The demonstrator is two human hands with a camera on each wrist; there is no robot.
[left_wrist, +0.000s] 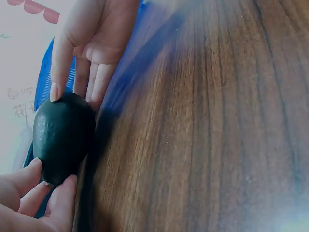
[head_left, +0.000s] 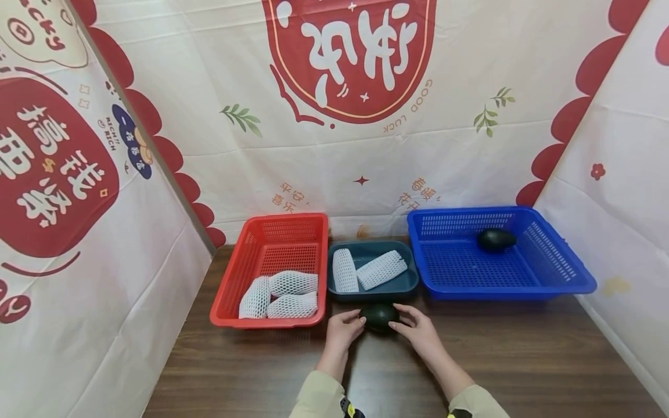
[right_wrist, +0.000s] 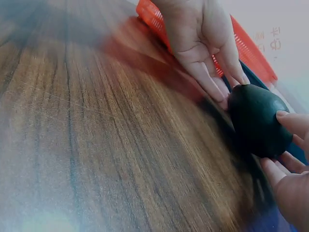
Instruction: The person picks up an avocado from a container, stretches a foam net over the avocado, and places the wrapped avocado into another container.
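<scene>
The left hand (head_left: 345,332) and right hand (head_left: 420,337) pinched opposite ends of a dark avocado (head_left: 379,317) just before the teal tray (head_left: 366,255), while only the head view showed another avocado (head_left: 496,239) inside the blue basket (head_left: 502,292).

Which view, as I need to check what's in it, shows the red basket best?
The head view: the whole red basket shows, with three white net-covered items inside. The right wrist view shows only part of its side, behind the left hand; the left wrist view shows none of it.
</scene>
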